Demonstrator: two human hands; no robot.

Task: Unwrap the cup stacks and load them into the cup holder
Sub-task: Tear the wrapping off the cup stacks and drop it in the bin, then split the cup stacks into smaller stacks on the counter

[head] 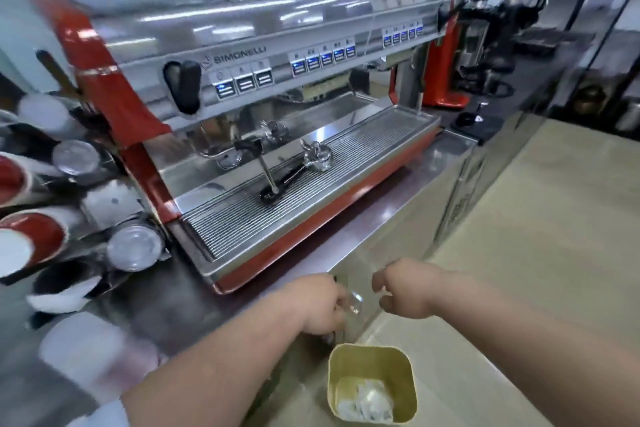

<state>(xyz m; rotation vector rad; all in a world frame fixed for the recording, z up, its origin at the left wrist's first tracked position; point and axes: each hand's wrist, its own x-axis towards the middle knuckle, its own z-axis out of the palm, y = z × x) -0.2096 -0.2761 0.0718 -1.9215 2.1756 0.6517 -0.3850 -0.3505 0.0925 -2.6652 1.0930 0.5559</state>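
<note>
Between our two hands we hold a crumpled piece of clear plastic wrap [355,302], faint and hard to make out, directly above a small yellow bin [371,357] standing on the floor. Our left hand [320,305] is curled closed on the left edge of the wrap. Our right hand [403,291] is loosely curled just beside it, fingers bent; whether it is touching the wrap we cannot tell. White crumpled wrapping already lies inside the bin.

Up and to the left of the bin, a cup holder [69,204] lies at the frame's left edge, its tubes pointing toward us with red-and-white paper cups [27,239] and clear cups [134,248] in them, all blurred. Beyond the bin, a steel counter [194,305] carries a red and silver Simonelli espresso machine [242,80], with a portafilter [301,165] lying on its drip tray. Far behind the bin to the right stands a coffee grinder [481,42].
</note>
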